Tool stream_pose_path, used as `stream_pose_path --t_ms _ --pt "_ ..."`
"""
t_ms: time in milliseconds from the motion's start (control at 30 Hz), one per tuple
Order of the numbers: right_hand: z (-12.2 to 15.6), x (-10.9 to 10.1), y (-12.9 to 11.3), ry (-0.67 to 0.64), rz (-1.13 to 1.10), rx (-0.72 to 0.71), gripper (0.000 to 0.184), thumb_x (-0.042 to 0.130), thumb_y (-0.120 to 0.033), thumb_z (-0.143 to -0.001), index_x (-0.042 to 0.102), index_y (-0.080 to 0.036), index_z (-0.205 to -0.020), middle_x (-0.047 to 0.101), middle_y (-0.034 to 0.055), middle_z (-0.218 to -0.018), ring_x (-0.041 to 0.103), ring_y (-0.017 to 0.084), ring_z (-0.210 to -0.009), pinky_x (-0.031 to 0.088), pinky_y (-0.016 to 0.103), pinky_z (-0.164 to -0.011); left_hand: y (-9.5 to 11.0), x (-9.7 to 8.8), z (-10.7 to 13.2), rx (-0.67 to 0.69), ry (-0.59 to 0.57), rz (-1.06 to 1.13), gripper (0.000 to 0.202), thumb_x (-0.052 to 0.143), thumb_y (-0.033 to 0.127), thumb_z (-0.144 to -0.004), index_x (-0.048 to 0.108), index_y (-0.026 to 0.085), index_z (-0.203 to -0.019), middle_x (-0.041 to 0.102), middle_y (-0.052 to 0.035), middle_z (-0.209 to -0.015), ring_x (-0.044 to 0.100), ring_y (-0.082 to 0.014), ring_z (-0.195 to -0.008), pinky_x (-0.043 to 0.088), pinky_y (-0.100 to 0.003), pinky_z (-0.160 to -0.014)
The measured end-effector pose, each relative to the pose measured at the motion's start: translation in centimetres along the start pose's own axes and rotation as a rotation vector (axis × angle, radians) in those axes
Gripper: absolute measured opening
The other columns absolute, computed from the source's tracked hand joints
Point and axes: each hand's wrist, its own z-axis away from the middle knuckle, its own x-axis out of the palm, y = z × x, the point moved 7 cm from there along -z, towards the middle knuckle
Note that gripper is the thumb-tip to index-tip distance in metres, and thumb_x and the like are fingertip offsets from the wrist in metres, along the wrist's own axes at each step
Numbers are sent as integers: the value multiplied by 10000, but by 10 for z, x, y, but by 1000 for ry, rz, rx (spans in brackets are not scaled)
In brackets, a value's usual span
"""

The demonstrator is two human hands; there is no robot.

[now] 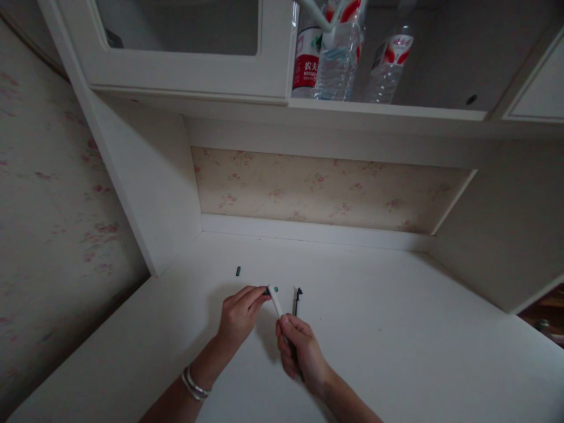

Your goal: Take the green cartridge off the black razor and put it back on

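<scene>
My right hand (304, 352) is closed around a slim white handle (275, 301), which tilts up and to the left. At the handle's upper end, the fingertips of my left hand (240, 314) pinch a small dark green piece (276, 289). The piece lies crosswise against the tip; whether it is joined to the handle I cannot tell. Just beyond my right hand is a thin dark stick with a wider black end (298, 296), its lower part hidden by the hand. A similar small green piece (238, 271) rests on the table to the left.
Both hands are over a white desktop (374, 294). Above it hangs a white cabinet (189, 73) with clear water bottles (337, 70) on its open shelf. A white side panel (145, 176) and flowered wall (66, 223) bound the left; another panel (497, 229) bounds the right.
</scene>
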Motion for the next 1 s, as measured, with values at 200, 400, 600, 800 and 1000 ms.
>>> stream_pose_path --t_ms 200,400,600,800,1000 --pt "-2 -8 0 100 -8 -28 418 592 -568 -813 487 -173 -726 395 -87 -441 236 35 -247 191 132 -218 0 -1 -1 25 21 -9 168 606 173 -850 631 194 -1014 674 -18 -838 636 -117 -736 520 -207 -683" --pt "0 2 0 3 -2 -8 404 575 -547 -835 498 -166 -726 400 -81 -446 250 35 -250 199 133 -227 0 0 0 18 1 25 181 587 149 -858 629 203 -1026 671 -14 -863 635 -114 -763 523 -204 -696" --pt "-1 -8 -3 94 33 -34 421 569 -570 -828 491 -169 -728 410 -81 -447 257 37 -240 183 133 -219 2 -2 0 39 27 -3 186 604 159 -848 627 202 -1027 667 -15 -831 632 -115 -723 521 -204 -661" --pt "0 1 -1 7 13 -21 404 567 -544 -842 497 -165 -721 410 -78 -449 267 36 -245 189 132 -227 3 -2 -1 32 14 -2 173 590 152 -858 626 203 -1019 666 -17 -848 631 -114 -750 518 -205 -688" --pt "-3 -7 -5 79 53 -39 422 568 -576 -824 490 -172 -727 406 -85 -438 249 38 -240 188 133 -218 0 -1 1 31 16 -18 178 590 178 -860 624 203 -1033 667 -22 -844 633 -123 -743 526 -218 -685"
